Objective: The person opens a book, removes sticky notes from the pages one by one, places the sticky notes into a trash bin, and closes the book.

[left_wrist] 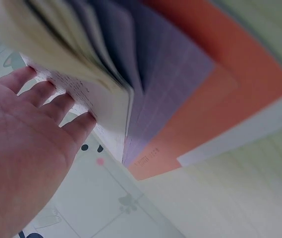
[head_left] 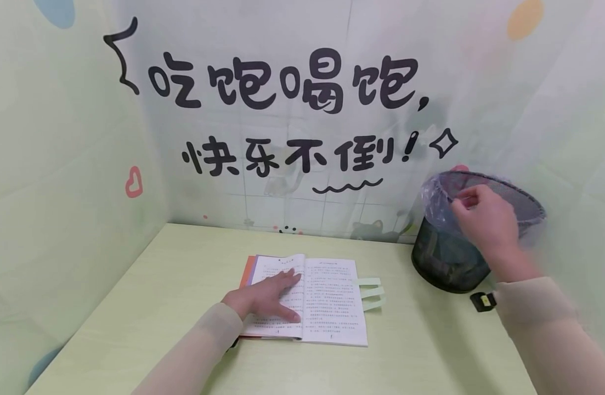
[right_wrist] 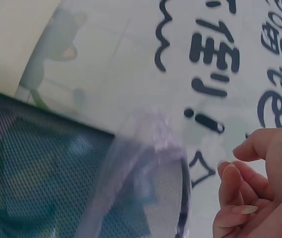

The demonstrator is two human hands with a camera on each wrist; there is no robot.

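An open book (head_left: 333, 307) lies on the pale table, with printed pages up and three light green paper tabs (head_left: 372, 292) sticking out at its right edge. My left hand (head_left: 267, 299) rests on the left page, fingers and thumb spread. In the left wrist view, the book's purple sheet (left_wrist: 175, 74) and orange cover (left_wrist: 200, 134) fan out beside that hand. My right hand (head_left: 487, 219) is above the mouth of a black mesh bin (head_left: 442, 258) with a clear plastic liner (head_left: 436, 206). Its fingers (right_wrist: 230, 186) are loosely curled, and nothing shows between thumb and fingertips.
The bin stands at the table's back right, by the wall sheet (head_left: 302, 211) with large dark lettering. A small black object (head_left: 483, 300) with a yellow-green patch is beside the right cuff. Bare tabletop (head_left: 396, 351) lies between book and bin.
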